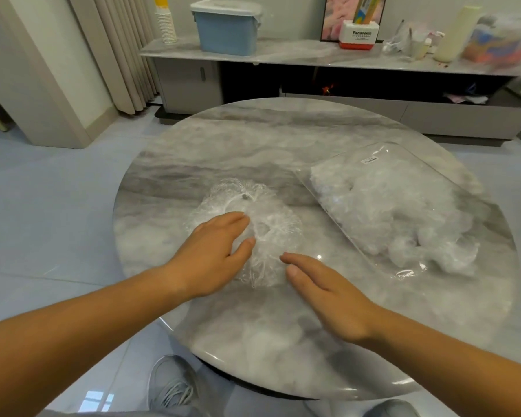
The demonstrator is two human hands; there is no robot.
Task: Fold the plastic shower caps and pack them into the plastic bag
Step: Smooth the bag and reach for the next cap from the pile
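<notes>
Progress, mid-task: clear plastic bag [397,212], right of frame, already holds many caps; one crinkled clear plastic shower cap [268,218] lies unfolded at centre of round grey marble table [253,145]. Left hand [214,254] rests flat on it, right hand [322,284] just beside, fingers of both straight. Bare marble separates cap from bag and rim.

- A round grey marble bench [253,139] fills the middle of the view.
- Behind it, a long low cabinet [298,54] with a marble top runs along the wall.
- At the cabinet's left end stands a stack of paper cups [166,27], with a blue lidded box [227,31] beside it.
- Farther right are a white and red box marked Panasonic [357,36], a framed picture [337,10] behind it, and a tall cream bottle [457,33].
- A pleated curtain [124,49] hangs at the left.
</notes>
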